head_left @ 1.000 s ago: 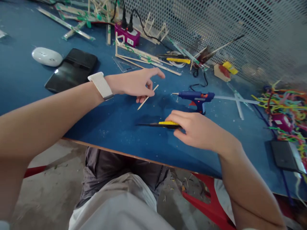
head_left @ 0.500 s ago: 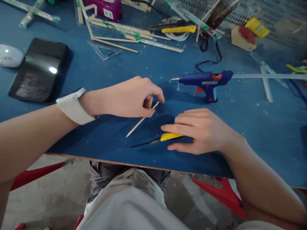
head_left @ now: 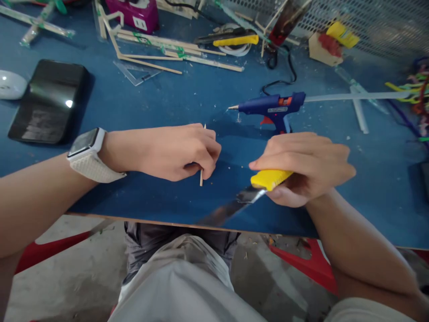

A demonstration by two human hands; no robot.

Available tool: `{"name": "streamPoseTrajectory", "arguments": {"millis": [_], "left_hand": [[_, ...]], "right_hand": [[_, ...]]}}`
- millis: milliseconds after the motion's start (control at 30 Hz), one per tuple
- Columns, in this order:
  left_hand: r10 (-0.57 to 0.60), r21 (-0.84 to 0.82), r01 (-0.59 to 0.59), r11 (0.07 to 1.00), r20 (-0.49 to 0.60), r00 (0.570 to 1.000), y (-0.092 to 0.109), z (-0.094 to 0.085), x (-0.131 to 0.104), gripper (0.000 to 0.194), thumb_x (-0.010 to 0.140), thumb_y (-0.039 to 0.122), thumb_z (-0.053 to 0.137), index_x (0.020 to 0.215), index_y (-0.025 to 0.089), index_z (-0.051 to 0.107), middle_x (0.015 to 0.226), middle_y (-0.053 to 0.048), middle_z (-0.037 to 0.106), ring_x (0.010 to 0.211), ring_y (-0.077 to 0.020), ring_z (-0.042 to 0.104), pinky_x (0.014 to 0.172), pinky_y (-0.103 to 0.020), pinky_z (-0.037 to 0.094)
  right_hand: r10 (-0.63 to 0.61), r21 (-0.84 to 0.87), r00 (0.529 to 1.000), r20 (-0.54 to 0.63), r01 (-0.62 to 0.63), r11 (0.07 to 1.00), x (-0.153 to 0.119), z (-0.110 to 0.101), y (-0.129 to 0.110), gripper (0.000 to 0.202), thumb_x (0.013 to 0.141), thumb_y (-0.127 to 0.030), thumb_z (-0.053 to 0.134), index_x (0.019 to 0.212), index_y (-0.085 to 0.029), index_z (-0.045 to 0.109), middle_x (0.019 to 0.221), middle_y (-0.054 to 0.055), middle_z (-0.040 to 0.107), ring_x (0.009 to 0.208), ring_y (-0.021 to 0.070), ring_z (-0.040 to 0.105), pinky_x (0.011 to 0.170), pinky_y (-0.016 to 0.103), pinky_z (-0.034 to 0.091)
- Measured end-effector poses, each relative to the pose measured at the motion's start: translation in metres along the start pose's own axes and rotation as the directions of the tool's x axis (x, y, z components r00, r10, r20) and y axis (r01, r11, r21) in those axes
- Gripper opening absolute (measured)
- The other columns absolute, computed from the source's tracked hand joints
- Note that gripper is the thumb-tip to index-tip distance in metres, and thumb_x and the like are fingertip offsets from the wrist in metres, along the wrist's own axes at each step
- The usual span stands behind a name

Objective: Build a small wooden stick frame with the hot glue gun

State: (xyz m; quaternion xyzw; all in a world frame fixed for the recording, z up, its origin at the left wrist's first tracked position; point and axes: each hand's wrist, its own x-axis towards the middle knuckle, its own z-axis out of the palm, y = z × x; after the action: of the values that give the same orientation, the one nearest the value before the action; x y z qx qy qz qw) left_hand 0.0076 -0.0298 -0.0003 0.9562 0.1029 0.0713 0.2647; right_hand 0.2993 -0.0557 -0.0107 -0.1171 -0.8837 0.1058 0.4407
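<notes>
Near the front edge of the bench (head_left: 184, 100), left hand (head_left: 182, 150) on a stick (head_left: 201, 178), right hand (head_left: 308, 163) around a cutter knife (head_left: 270, 180)

The left hand is curled closed over the stick's middle; one end shows past the knuckles, the other below, pointing at the front edge. The right hand grips the cutter knife's yellow handle, the blurred blade slanting toward that edge, right of the stick. Beyond the right hand sits a blue glue gun (head_left: 275, 109). Toward the far edge lie a clear set square (head_left: 136, 77) and taped wooden strips (head_left: 214, 63).
</notes>
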Motion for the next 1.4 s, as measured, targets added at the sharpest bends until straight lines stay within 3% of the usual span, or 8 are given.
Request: {"name": "streamPoseTrajectory", "arguments": {"millis": [100,200,300,500,667,800,1133,1400], "left_hand": [[0.014,-0.058,-0.013,0.998,0.016,1.000,0.003,-0.004,0.000,0.041,0.098,0.001,0.053,0.092,0.027,0.084,0.109,-0.002,0.081,0.106,-0.0208,0.075,0.110,-0.037,0.054],[-0.018,-0.119,0.016,0.993,-0.013,1.000,0.004,-0.008,-0.002,0.037,0.094,0.002,0.054,0.086,0.026,0.080,0.111,-0.002,0.081,0.099,-0.0175,0.075,0.094,-0.030,0.057],[-0.063,-0.103,0.054,0.993,-0.090,0.994,0.005,-0.010,-0.004,0.025,0.097,0.012,0.058,0.085,0.024,0.077,0.103,-0.004,0.080,0.094,-0.0184,0.073,0.082,-0.030,0.054],[-0.349,0.310,0.357,0.881,-0.083,0.933,0.017,0.000,0.003,0.047,0.103,0.055,0.070,0.071,0.023,0.059,0.071,-0.002,0.067,0.060,-0.0192,0.055,0.062,-0.037,0.029],[-0.463,0.409,0.442,0.798,-0.054,0.885,0.016,0.000,0.004,0.020,0.099,0.031,0.064,0.081,0.024,0.068,0.080,-0.002,0.074,0.062,-0.0210,0.058,0.062,-0.036,0.027],[-0.404,0.251,0.396,0.883,-0.019,0.915,0.001,-0.015,-0.006,0.011,0.094,0.024,0.065,0.087,0.026,0.073,0.089,0.001,0.077,0.074,-0.0198,0.066,0.068,-0.034,0.041],[-0.194,0.052,0.193,0.980,0.020,0.981,-0.003,-0.010,-0.007,0.019,0.091,0.015,0.067,0.094,0.029,0.080,0.107,-0.001,0.076,0.102,-0.0235,0.070,0.098,-0.037,0.056],[-0.211,0.004,0.211,0.977,0.084,0.974,-0.002,-0.020,-0.011,0.030,0.107,0.013,0.062,0.104,0.029,0.087,0.124,-0.001,0.078,0.120,-0.0212,0.063,0.111,-0.035,0.043]], "right_hand": [[0.071,-0.136,0.997,-0.039,-0.076,0.988,-0.002,0.002,-0.004,0.028,0.112,-0.050,0.069,0.104,-0.026,0.081,0.068,-0.003,0.072,0.054,0.0149,0.066,0.053,0.030,0.052],[0.258,-0.244,0.962,-0.092,-0.273,0.931,-0.005,0.003,-0.010,0.040,0.119,-0.056,0.056,0.109,-0.027,0.083,0.079,0.000,0.080,0.061,0.0164,0.072,0.060,0.032,0.056],[0.395,-0.203,0.907,-0.148,-0.419,0.885,-0.006,0.004,-0.012,0.028,0.118,-0.049,0.059,0.117,-0.027,0.078,0.093,0.001,0.085,0.062,0.0168,0.073,0.062,0.034,0.058],[0.485,-0.329,0.873,-0.049,-0.473,0.818,0.000,0.007,-0.005,0.014,0.113,-0.028,0.061,0.125,-0.024,0.068,0.102,0.005,0.085,0.083,0.0229,0.081,0.079,0.039,0.065],[0.529,-0.436,0.844,0.082,-0.447,0.781,0.000,0.006,-0.005,0.017,0.111,-0.021,0.057,0.126,-0.024,0.064,0.109,0.006,0.083,0.088,0.0243,0.079,0.069,0.037,0.054],[0.582,-0.434,0.806,0.107,-0.489,0.757,0.003,0.002,-0.012,0.017,0.113,-0.024,0.051,0.127,-0.024,0.061,0.105,0.007,0.081,0.082,0.0251,0.075,0.066,0.040,0.051],[0.214,-0.116,0.974,0.078,-0.205,0.972,-0.004,-0.003,-0.003,0.013,0.108,-0.022,0.053,0.113,-0.027,0.064,0.092,-0.002,0.071,0.073,0.0168,0.067,0.067,0.033,0.054],[0.084,-0.201,0.908,0.410,0.001,0.980,0.004,-0.005,-0.005,0.021,0.115,-0.020,0.060,0.135,-0.023,0.068,0.106,0.003,0.082,0.090,0.0180,0.079,0.078,0.030,0.061]]}}
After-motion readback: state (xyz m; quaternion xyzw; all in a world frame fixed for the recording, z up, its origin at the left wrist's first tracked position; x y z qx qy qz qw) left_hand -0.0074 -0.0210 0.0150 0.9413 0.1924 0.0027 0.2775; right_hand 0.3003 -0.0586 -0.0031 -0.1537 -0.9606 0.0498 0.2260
